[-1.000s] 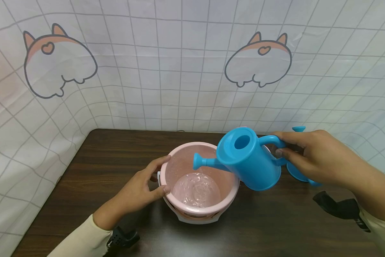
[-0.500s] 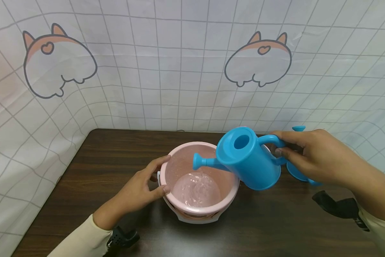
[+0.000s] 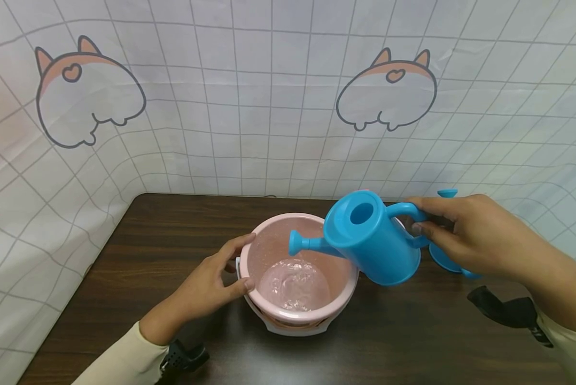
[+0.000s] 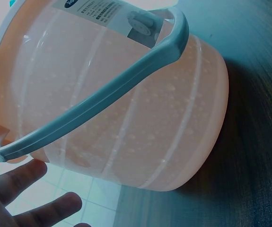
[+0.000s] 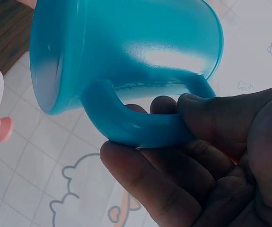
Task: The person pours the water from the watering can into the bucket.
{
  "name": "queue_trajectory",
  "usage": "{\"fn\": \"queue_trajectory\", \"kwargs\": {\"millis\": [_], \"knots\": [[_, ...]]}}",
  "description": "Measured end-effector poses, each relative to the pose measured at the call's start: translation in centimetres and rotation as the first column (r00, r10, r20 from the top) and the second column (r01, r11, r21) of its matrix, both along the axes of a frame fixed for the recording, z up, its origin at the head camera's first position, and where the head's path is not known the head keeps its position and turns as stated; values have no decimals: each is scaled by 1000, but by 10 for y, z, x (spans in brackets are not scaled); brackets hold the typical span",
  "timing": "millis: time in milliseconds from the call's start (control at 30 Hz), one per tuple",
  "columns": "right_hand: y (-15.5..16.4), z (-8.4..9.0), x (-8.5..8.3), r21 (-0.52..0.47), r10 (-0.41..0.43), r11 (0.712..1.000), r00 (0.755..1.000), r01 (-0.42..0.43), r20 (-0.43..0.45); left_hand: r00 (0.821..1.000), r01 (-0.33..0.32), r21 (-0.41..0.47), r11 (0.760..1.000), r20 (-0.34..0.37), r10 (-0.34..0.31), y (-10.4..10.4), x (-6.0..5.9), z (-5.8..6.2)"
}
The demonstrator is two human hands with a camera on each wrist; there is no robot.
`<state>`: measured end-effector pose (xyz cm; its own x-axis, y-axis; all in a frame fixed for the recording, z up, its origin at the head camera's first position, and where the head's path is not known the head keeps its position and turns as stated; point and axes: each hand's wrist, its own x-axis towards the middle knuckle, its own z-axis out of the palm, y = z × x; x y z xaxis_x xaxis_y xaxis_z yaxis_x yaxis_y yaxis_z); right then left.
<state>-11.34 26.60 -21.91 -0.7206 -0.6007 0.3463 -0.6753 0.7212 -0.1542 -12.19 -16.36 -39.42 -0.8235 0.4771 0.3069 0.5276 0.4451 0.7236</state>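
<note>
Nearest the viewer, two cream sleeves are seen entering from the bottom corners, each wrist strapped with a black camera mount. The left hand (image 3: pixel 206 286) is laid against the near-left side of a pink bucket (image 3: pixel 269 240), its fingers (image 3: pixel 230 247) curved along the rim and the thumb pressed on the outer wall, so the bucket is steadied rather than lifted. In the left wrist view the bucket's grey-white handle (image 4: pixel 102 99) is seen folded down against the wall just above those fingers. A shallow pool of water (image 3: pixel 294 283) is held at the bottom of the bucket, which is stood on the dark wooden surface (image 3: pixel 163 224).

The right hand (image 3: pixel 466 235) is raised above the surface to the bucket's right, its fingers (image 5: pixel 164 165) curled round the handle of a blue watering can (image 3: pixel 372 243). The can is tipped leftward, its spout (image 3: pixel 304 243) held over the bucket's open mouth. Just behind the right fingers, a blue dish-like piece (image 3: pixel 444 259) is partly hidden. Farthest off, a white gridded backdrop (image 3: pixel 269 107) printed with cartoon animals is hung.
</note>
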Motion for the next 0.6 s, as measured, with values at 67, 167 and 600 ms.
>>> {"fn": "queue_trajectory", "kwargs": {"millis": [67, 167, 600], "knots": [[0, 0, 0, 1, -1, 1000, 1000, 1, 2, 1000, 1, 1, 1000, 0, -1, 0, 0, 0], [0, 0, 1, 0, -8, 1000, 1000, 8, 7, 1000, 2, 3, 1000, 3, -2, 0, 0, 0], [-1, 0, 1, -17, -12, 1000, 1000, 13, 22, 1000, 6, 6, 1000, -3, -6, 0, 0, 0]]}}
